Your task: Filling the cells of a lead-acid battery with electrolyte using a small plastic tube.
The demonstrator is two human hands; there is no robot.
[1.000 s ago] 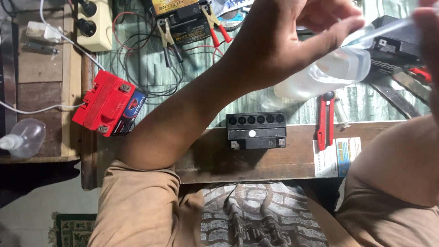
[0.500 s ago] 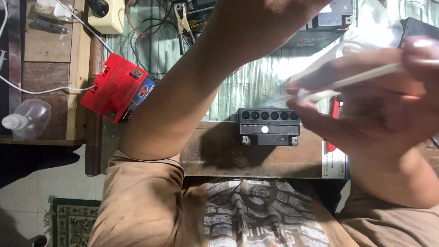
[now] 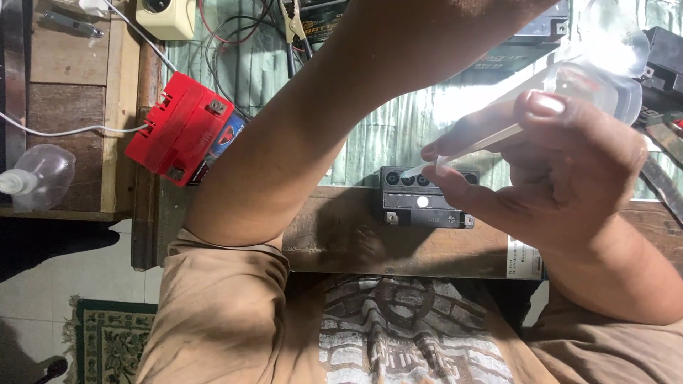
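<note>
Head view: right hand (image 3: 562, 178) pinching thin tube (image 3: 469, 146)

You have a black battery (image 3: 425, 198) at your brown wooden bench's (image 3: 334, 235) near edge, a red battery (image 3: 186, 128) toward its left edge, a clear bottle (image 3: 597, 64) with a whitish tube (image 3: 462, 151), and a green patterned rug (image 3: 107, 341) below on the pale floor.

Red battery (image 3: 186, 129), cream socket (image 3: 166, 16), clear bottle (image 3: 39, 175) sit left.
</note>
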